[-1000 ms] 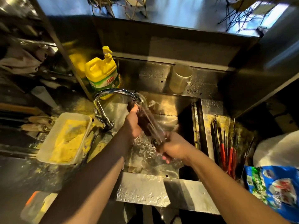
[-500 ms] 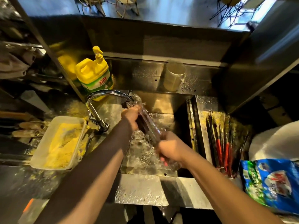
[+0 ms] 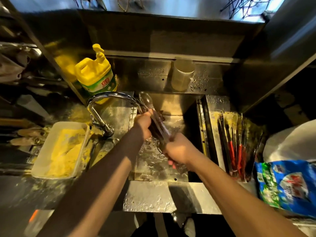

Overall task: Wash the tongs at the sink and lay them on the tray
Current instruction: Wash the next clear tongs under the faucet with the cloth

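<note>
The tongs [image 3: 154, 119] are clear, glossy plastic with a rounded spoon-shaped tip, held slantwise over the steel sink [image 3: 171, 175] with that tip up beside the spout of the curved chrome faucet [image 3: 109, 98]. The left hand [image 3: 143, 126] is wrapped around their upper part just below the tip, and the right hand [image 3: 179, 148] is closed on their lower end, so the tongs run between the 2 hands; a dark pad or cloth seems pressed against them under the left palm, though blur hides what it is. The basin floor is wet and rippled. On the right, a shallow tray [image 3: 212, 106] dusted with yellow crumbs holds a bundle of other tongs with red grips [image 3: 236, 151]. Behind the faucet stands a yellow detergent jug [image 3: 95, 74], and left of it a white tub of yellow crumbs [image 3: 59, 149].
</note>
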`<state>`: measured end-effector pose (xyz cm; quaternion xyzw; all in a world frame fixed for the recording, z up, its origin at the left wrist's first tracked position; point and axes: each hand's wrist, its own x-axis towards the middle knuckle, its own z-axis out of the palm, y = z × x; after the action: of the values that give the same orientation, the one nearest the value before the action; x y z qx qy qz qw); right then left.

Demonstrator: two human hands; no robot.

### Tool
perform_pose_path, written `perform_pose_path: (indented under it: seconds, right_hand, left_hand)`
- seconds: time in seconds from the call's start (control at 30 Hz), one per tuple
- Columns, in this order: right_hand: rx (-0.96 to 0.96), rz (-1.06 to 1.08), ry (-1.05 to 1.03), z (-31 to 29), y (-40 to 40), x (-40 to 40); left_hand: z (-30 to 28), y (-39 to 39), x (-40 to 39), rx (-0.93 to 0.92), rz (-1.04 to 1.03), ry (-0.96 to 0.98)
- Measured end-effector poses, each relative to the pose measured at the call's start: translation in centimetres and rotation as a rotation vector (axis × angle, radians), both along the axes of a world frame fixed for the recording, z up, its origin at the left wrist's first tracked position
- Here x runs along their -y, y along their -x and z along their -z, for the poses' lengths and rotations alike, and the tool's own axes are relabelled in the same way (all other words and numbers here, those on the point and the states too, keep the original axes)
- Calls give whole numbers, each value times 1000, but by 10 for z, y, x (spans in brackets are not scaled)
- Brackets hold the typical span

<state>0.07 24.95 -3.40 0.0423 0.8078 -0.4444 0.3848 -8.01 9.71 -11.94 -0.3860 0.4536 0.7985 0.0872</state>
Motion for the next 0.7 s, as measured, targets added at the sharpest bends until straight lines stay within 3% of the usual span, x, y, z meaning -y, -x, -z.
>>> perform_pose_path:
  seconds: [0.17, 0.7]
  right_hand:
    - [-15, -6, -23, 5, -3, 2]
    - [10, -45, -17, 0, 4, 3]
  left_hand:
    - [-2, -3, 4, 23, 64, 25]
    - [-3, -1, -2, -28, -103, 0]
